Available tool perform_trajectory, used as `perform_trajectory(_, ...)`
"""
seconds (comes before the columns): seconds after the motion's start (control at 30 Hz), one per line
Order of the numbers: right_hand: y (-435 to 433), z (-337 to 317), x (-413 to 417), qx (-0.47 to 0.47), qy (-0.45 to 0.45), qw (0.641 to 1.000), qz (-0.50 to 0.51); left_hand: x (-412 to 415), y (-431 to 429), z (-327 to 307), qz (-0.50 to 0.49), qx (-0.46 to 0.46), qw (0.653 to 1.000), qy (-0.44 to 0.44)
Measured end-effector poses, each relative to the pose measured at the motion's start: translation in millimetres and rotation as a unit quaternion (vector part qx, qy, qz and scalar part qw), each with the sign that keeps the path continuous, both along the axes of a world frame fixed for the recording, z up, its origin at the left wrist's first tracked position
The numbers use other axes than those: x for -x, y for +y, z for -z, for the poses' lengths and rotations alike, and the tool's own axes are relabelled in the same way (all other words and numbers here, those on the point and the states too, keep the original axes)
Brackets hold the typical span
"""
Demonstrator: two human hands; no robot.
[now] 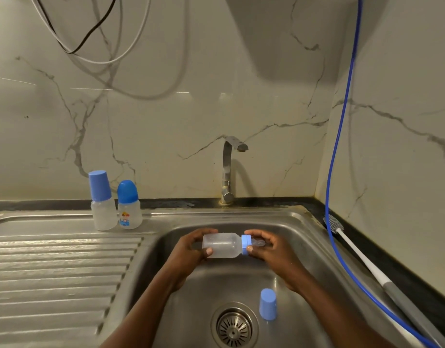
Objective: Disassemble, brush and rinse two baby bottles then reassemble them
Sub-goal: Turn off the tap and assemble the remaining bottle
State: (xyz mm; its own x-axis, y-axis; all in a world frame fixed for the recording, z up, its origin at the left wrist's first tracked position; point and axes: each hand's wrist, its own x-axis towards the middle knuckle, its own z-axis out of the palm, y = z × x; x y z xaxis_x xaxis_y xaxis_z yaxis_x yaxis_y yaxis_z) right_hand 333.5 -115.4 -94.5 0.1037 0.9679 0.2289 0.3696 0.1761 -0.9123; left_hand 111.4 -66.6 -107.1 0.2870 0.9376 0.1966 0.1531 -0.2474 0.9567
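Your steel sink (286, 229) fills the lower frame. On its ribbed drainboard (53, 267), at left centre, a tall capped bottle (103, 204) and a shorter capped bottle (129, 207) stand side by side. At the bottom centre of the sink, a blue cap (267, 304) stands just right of the drain (234, 329). On the dark counter (392, 262) at right lies a white-handled brush (361, 256).

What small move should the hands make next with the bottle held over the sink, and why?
Probably twist the blue collar off: the left hand grips the bottle body, the right hand pinches the collar, and the cap already lies in the sink.
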Motion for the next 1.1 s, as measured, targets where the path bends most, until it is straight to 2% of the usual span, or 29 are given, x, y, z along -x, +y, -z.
perform_trajectory(0.1, -1.2, -5.4, 2.1, 0.028, 0.035, 0.999, 0.017, 0.1, -1.6, -6.3, 0.021, -0.02, 1.0, 0.0)
perform_trajectory(0.2, -8.7, -11.3, 4.7, 0.126, 0.021, 0.992, 0.011, -1.6, -3.7, -10.4, 0.05, -0.041, 0.998, 0.019)
perform_trajectory(0.3, -12.5, -10.1, 2.8, 0.203, 0.047, 0.978, -0.004, -5.2, -4.5, -7.3, 0.049, -0.038, 0.996, 0.06)
perform_trajectory(0.5, -9.0, -8.3, 5.3, 0.12, 0.121, 0.984, -0.046, -8.8, -0.8, 0.9, 0.024, 0.008, 0.999, 0.031)
perform_trajectory(0.63, -8.9, -8.4, 0.4, 0.112, 0.15, 0.98, -0.06, -8.8, -1.4, 2.3, 0.023, 0.016, 1.0, 0.011)
perform_trajectory(0.73, -7.0, -10.2, -2.2, 0.129, 0.137, 0.98, -0.062, -9.8, -3.8, -3.1, 0.029, -0.003, 1.0, 0.005)
perform_trajectory(0.83, -11.1, -14.7, 1.5, 0.192, 0.114, 0.972, -0.072, -9.0, -5.8, -8.9, 0.051, -0.022, 0.998, -0.009)
perform_trajectory(0.93, -14.9, -19.1, 3.6, 0.211, 0.082, 0.973, -0.042, -9.6, -6.3, -7.2, 0.067, -0.001, 0.998, -0.008)
perform_trajectory(1.0, -16.1, -21.0, 2.9, 0.211, 0.097, 0.972, -0.039, -11.1, -5.1, -4.7, 0.061, 0.019, 0.998, -0.02)
perform_trajectory(1.1, -16.3, -22.8, 0.1, 0.205, 0.168, 0.96, -0.092, -8.4, -2.0, -1.3, 0.044, 0.043, 0.997, -0.039)
